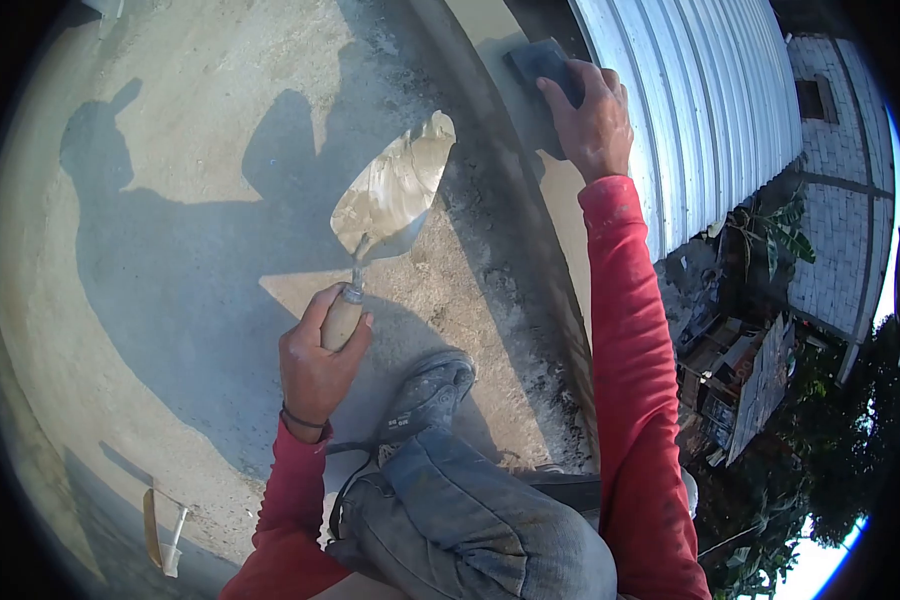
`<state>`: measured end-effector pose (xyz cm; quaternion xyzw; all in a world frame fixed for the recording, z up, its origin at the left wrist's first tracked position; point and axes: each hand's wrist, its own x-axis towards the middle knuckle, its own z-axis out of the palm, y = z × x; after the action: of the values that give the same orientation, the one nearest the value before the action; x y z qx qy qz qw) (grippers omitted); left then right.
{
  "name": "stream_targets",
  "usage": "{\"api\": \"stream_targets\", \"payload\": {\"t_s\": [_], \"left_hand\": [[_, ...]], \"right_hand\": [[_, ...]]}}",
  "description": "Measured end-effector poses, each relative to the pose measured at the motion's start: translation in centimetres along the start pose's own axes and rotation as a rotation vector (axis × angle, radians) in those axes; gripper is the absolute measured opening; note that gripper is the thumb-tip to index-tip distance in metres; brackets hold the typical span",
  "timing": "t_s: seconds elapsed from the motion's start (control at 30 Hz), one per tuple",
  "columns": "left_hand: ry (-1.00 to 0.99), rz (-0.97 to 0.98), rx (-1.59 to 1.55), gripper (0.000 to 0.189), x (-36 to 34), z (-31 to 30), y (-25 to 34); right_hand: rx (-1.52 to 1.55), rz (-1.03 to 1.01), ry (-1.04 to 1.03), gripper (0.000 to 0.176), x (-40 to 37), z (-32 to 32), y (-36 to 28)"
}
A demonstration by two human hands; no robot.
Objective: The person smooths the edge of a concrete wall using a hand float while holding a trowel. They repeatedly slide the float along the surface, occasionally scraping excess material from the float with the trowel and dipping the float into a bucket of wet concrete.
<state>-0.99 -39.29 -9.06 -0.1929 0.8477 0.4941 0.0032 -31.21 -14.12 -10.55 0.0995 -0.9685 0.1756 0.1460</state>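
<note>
My left hand (pixel 320 355) is closed around the wooden handle of a trowel (pixel 395 190). The trowel's broad blade is smeared with wet mortar and points up and away over the concrete floor. My right hand (pixel 592 115) reaches forward along the top of a low wall (pixel 567 235). Its fingers grip a dark grey rectangular block (pixel 538 68) pressed against the wall's smooth, wet-looking surface. Whether the block is a sponge or a float cannot be made out.
Corrugated metal sheeting (pixel 710 100) runs beside the wall on the right. Beyond it stand a block building (pixel 840 160) and scrap wood (pixel 740 380) far below. A tool with a pale handle (pixel 175 540) lies at lower left. My shoe (pixel 430 390) rests on the dusty concrete floor (pixel 200 240).
</note>
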Motion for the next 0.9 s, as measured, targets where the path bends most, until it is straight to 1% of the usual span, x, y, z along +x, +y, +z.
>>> {"api": "stream_targets", "payload": {"t_s": [0.07, 0.1, 0.2, 0.27, 0.37, 0.43, 0.47, 0.53, 0.6, 0.67, 0.73, 0.77, 0.83, 0.87, 0.9], "left_hand": [[-0.007, 0.001, -0.003, 0.04, 0.2, 0.1, 0.1], [-0.009, -0.008, -0.01, 0.041, 0.2, 0.0, 0.1], [0.027, 0.033, -0.029, 0.042, 0.1, 0.0, -0.2], [0.043, 0.023, -0.048, 0.042, 0.0, -0.1, -0.8], [0.071, -0.004, -0.064, 0.041, -0.3, 0.0, -1.1], [0.063, -0.013, -0.063, 0.04, -0.2, 0.3, -1.0], [0.06, -0.015, -0.056, 0.039, 0.0, 0.3, -0.7], [0.055, -0.011, -0.042, 0.038, 0.1, 0.3, -0.2], [0.049, -0.023, -0.019, 0.04, 0.2, 0.1, 0.2], [0.025, -0.038, -0.004, 0.039, 0.3, -0.4, 0.6], [0.025, -0.057, -0.018, 0.038, 0.5, 0.0, 0.4], [0.011, -0.063, -0.03, 0.036, 0.6, -0.2, 0.4], [0.004, -0.081, -0.048, 0.033, 0.4, -0.3, 0.3], [-0.032, -0.083, -0.058, 0.032, 0.5, -0.2, 0.7], [-0.074, -0.081, -0.065, 0.031, 0.4, -0.2, 1.1]], "right_hand": [[0.142, 0.013, -0.064, 0.048, 2.1, 0.9, -0.4], [0.124, -0.051, -0.085, 0.047, 1.8, 0.9, -0.4], [0.084, -0.042, -0.122, 0.045, -3.8, -2.6, -0.9], [0.105, 0.067, -0.162, 0.043, -8.6, -5.2, 0.7], [0.094, 0.092, -0.151, 0.043, -11.9, -6.5, 1.5], [0.146, 0.077, -0.065, 0.044, -8.4, -3.7, 0.2], [0.134, -0.009, 0.005, 0.043, -5.3, -1.7, -0.6], [0.135, -0.104, 0.1, 0.045, 1.3, 2.4, -2.4], [0.104, -0.161, 0.094, 0.048, 5.5, 4.8, -3.4], [0.095, -0.175, 0.051, 0.047, 3.7, 3.7, -1.9], [0.134, -0.117, -0.027, 0.045, -2.8, -0.7, 0.0], [0.125, -0.041, -0.07, 0.044, -6.3, -3.1, 0.9], [0.09, 0.175, -0.164, 0.044, -12.8, -7.9, 1.6], [0.104, 0.232, -0.177, 0.044, -15.0, -9.4, 2.3], [0.101, 0.248, -0.125, 0.044, -15.6, -10.3, 1.7]]}}
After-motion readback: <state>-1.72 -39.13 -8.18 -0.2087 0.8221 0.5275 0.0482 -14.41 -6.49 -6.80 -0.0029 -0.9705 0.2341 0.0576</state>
